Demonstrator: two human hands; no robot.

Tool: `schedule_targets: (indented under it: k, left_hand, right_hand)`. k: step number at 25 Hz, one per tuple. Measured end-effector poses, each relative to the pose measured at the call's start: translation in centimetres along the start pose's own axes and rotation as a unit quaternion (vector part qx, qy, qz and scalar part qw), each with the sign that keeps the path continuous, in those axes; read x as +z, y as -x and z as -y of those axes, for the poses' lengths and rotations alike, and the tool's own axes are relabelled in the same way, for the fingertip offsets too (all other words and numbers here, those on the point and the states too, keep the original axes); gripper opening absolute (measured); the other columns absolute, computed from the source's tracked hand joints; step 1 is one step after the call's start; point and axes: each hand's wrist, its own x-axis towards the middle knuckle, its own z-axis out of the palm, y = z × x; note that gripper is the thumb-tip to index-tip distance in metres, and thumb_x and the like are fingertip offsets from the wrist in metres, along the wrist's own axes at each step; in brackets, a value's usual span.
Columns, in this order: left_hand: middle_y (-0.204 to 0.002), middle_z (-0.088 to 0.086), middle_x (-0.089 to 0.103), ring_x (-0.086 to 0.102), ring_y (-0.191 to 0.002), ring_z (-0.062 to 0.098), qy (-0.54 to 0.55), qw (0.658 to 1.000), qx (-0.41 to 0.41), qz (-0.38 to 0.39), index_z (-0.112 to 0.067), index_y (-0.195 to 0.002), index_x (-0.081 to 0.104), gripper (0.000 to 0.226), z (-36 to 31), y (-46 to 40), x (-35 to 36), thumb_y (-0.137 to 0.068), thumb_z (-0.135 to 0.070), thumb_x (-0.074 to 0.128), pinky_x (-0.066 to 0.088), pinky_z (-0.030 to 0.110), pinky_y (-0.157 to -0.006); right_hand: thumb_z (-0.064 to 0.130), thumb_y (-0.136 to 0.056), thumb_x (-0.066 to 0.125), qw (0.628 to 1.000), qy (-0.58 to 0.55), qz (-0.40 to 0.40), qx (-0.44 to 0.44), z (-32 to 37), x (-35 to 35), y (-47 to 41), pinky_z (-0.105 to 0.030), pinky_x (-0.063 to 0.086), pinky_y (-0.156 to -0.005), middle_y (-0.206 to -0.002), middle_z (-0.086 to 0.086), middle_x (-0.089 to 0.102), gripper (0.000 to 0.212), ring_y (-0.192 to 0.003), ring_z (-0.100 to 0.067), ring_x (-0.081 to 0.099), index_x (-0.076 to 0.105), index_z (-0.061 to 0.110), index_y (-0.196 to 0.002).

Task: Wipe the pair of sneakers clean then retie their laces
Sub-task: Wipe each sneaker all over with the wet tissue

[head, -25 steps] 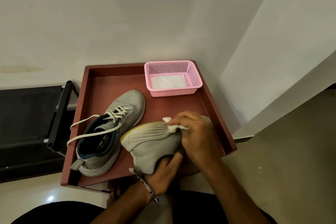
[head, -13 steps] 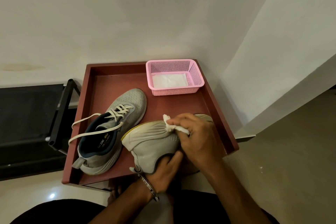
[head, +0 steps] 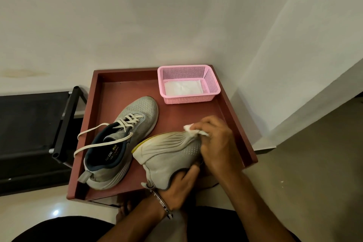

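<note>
Because its sole and side need to face the wipe, the sneaker (head: 169, 155) at lower centre of the frame is tipped on its side over the near edge of the tray (head: 98, 88), sole turned up and away. The left hand (head: 176, 186) grips its heel from below to steady it, while the right hand (head: 214, 143) pinches a white wipe (head: 189, 128) against the sole's edge (likely mid-scrub). The two hands sit close together, both on this one shoe. The other sneaker (head: 125, 135) rests upright to the left on the tray, its laces (head: 98, 141) loose and trailing, so retying waits. A pink basket (head: 188, 84) at upper right of the tray holds more white sheets, within easy reach.
</note>
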Motion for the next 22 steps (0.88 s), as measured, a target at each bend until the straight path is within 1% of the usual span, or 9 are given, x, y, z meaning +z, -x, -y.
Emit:
schedule_targets:
  k: [2, 3, 5, 8, 10, 14, 18, 19, 22]
  left_hand:
    - [-0.114, -0.02, 0.066, 0.048, -0.118, -0.017, 0.0, 1.0, 0.011, -0.003, -0.034, -0.113, 0.061, 0.027, -0.5, 0.0, -0.1, -0.093, -0.038, 0.045, 0.036, 0.017, -0.109]
    - [-0.112, -0.015, 0.068, 0.049, -0.115, -0.018, -0.005, 1.0, 0.011, 0.003, -0.032, -0.115, 0.057, 0.026, -0.6, 0.0, -0.2, -0.093, -0.039, 0.044, 0.037, 0.016, -0.108]
    - [-0.117, -0.006, 0.069, 0.052, -0.117, -0.01, -0.045, 0.999, 0.009, 0.025, -0.034, -0.117, 0.056, 0.029, -0.3, 0.1, -0.3, -0.094, -0.046, 0.041, 0.037, 0.021, -0.109]
    - [-0.125, -0.016, 0.065, 0.048, -0.128, -0.004, -0.067, 0.998, 0.002, -0.011, -0.033, -0.119, 0.067, 0.038, 0.3, 0.2, -0.3, -0.093, -0.05, 0.045, 0.034, 0.029, -0.114]
    - [-0.127, -0.017, 0.063, 0.048, -0.129, -0.003, -0.07, 0.997, 0.006, -0.032, -0.029, -0.122, 0.067, 0.042, 0.4, 0.2, -0.3, -0.092, -0.051, 0.047, 0.036, 0.03, -0.113]
    - [-0.129, -0.015, 0.062, 0.048, -0.13, -0.001, -0.048, 0.999, -0.006, -0.013, -0.03, -0.125, 0.065, 0.045, -0.1, 0.2, -0.4, -0.091, -0.05, 0.044, 0.034, 0.029, -0.115]
    - [-0.127, -0.03, 0.055, 0.044, -0.127, -0.012, 0.018, 0.999, -0.035, 0.004, -0.053, -0.114, 0.055, 0.028, -1.2, -0.1, -0.4, -0.089, -0.047, 0.043, 0.028, 0.016, -0.113]
    - [-0.125, -0.031, 0.057, 0.045, -0.126, -0.012, 0.028, 0.998, -0.047, 0.012, -0.051, -0.113, 0.057, 0.028, -1.3, -0.2, -0.5, -0.088, -0.049, 0.044, 0.029, 0.015, -0.112]
    - [-0.106, -0.036, 0.064, 0.051, -0.111, -0.019, 0.067, 0.994, -0.086, 0.011, -0.044, -0.099, 0.065, 0.031, -2.1, -0.5, -0.9, -0.08, -0.057, 0.046, 0.033, 0.007, -0.1]
  right_hand:
    - [-0.009, -0.077, 0.068, 0.998, -0.013, 0.02, -0.059, 0.6, 0.4, 0.3, -0.023, 0.052, -0.067, -0.089, 0.002, 0.066, 0.03, -0.08, -0.013, 0.061, 0.078, 0.014, -0.092]
    - [-0.011, -0.076, 0.067, 0.998, -0.012, 0.02, -0.064, 0.2, 0.4, 0.0, -0.024, 0.052, -0.066, -0.09, 0.001, 0.066, 0.031, -0.08, -0.014, 0.061, 0.077, 0.013, -0.092]
    - [-0.016, -0.075, 0.063, 1.0, 0.015, -0.001, -0.002, -1.4, -0.1, -0.9, -0.027, 0.053, -0.065, -0.093, -0.001, 0.065, 0.035, -0.083, -0.018, 0.061, 0.077, 0.012, -0.092]
    - [-0.016, -0.077, 0.063, 0.992, 0.044, -0.045, 0.112, -4.1, -1.3, -1.7, -0.02, 0.044, -0.067, -0.096, -0.005, 0.067, 0.034, -0.086, -0.024, 0.063, 0.077, 0.01, -0.093]
    - [-0.012, -0.08, 0.064, 0.99, 0.035, -0.055, 0.129, -4.4, -1.5, -1.6, -0.021, 0.046, -0.069, -0.097, -0.005, 0.069, 0.029, -0.086, -0.023, 0.065, 0.077, 0.01, -0.094]
    - [-0.011, -0.079, 0.066, 0.997, -0.001, -0.037, 0.061, -1.6, -0.2, -0.5, -0.028, 0.056, -0.07, -0.096, -0.001, 0.069, 0.029, -0.085, -0.017, 0.063, 0.077, 0.013, -0.09]
    - [-0.013, -0.075, 0.066, 0.997, -0.018, 0.006, -0.072, -0.2, 0.5, 0.4, -0.023, 0.052, -0.069, -0.089, -0.001, 0.068, 0.029, -0.08, -0.014, 0.062, 0.077, 0.011, -0.087]
    - [-0.015, -0.075, 0.065, 0.998, -0.02, 0.005, -0.061, -0.8, 0.4, 0.1, -0.024, 0.053, -0.069, -0.091, -0.001, 0.068, 0.031, -0.081, -0.014, 0.062, 0.077, 0.011, -0.088]
    - [-0.014, -0.08, 0.062, 0.996, -0.019, -0.04, 0.072, -3.2, -0.7, -0.8, -0.017, 0.051, -0.07, -0.097, 0.001, 0.067, 0.033, -0.087, -0.016, 0.064, 0.076, 0.013, -0.089]
